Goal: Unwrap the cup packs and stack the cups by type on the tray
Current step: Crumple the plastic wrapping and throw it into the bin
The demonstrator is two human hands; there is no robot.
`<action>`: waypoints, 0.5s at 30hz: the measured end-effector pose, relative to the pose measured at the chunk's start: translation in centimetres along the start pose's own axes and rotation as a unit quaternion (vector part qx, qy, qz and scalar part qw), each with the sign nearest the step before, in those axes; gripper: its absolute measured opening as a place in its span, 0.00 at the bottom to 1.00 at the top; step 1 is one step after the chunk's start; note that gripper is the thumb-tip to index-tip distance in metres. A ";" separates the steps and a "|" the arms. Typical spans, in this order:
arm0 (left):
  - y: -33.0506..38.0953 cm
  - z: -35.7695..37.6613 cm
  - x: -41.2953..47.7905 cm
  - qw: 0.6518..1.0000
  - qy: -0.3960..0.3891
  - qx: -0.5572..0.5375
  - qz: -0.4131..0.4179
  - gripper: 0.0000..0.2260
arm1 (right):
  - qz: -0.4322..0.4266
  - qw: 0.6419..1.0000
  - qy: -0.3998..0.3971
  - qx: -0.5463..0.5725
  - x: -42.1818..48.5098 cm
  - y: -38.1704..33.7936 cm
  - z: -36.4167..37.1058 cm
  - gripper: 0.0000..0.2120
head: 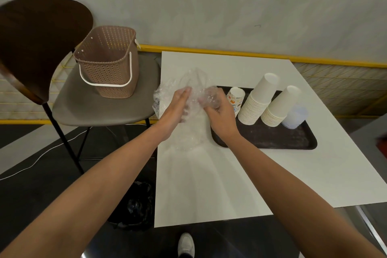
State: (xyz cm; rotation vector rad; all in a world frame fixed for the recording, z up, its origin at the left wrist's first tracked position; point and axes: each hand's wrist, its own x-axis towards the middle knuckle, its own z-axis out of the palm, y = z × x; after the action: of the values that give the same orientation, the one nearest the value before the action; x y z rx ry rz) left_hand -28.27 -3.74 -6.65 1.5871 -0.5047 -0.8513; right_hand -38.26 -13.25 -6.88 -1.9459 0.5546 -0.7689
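Crumpled clear plastic wrap (193,81) is bunched above the white table's left part, between both hands. My left hand (174,109) lies flat against the wrap with its fingers straight. My right hand (217,115) grips a wad of the wrap in curled fingers. On the black tray (272,140) stand a stack of printed paper cups (235,98), two tall leaning stacks of white paper cups (258,100) (280,107), and a short stack of clear plastic cups (295,117) at the right end.
A brown perforated basket (106,63) with a white handle sits on a grey chair (90,107) left of the white table (230,174). A black bin bag (136,205) lies on the floor under the table's left edge. A wall runs behind.
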 end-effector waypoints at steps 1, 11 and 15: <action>0.1 -0.1 -0.1 1.000 0.001 0.015 0.002 0.25 | 0.012 1.000 0.011 0.020 0.2 -0.1 -0.1 0.07; -0.2 0.4 -0.8 0.995 -0.069 0.010 0.066 0.40 | 0.197 0.969 0.124 0.080 1.4 -1.0 0.4 0.19; -0.3 0.6 -0.4 0.995 -0.046 0.017 0.087 0.29 | 0.236 0.953 0.154 0.110 1.7 -1.7 0.3 0.18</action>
State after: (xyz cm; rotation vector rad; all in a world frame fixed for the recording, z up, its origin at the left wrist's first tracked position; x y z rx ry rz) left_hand -29.02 -3.73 -6.82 1.5143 -0.7155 -0.7883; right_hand -36.76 -13.36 -4.96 -1.4147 1.0331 -0.7855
